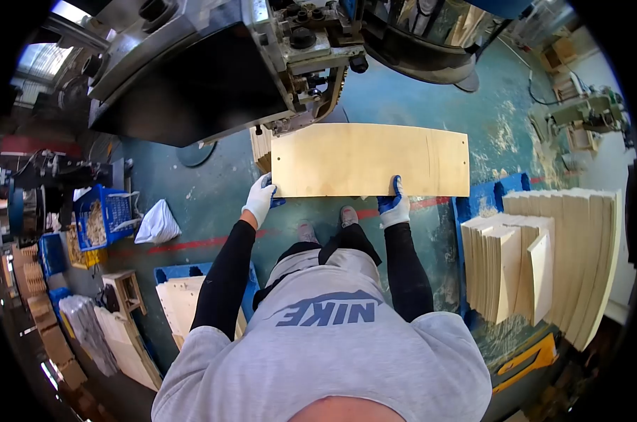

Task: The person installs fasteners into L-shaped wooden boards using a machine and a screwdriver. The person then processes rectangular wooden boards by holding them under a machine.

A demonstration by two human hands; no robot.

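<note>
A long pale wooden board (371,160) with small holes near its ends is held out in front of me, below the machine. My left hand (260,200), in a white and blue glove, grips its lower left corner. Towards the right, my right hand (394,204) in a similar glove holds the lower edge, its thumb on the board's upper face. The other fingers of both hands are partly hidden under the board. Behind the board's left end, a stack of wooden pieces (260,149) shows in part.
A large machine (192,77) stands at the upper left. Stacked wooden boards (564,246) rest on a blue pallet (461,264) at the right. More boards (179,302) lie at the lower left, near a white sack (158,223) and a blue crate (106,216).
</note>
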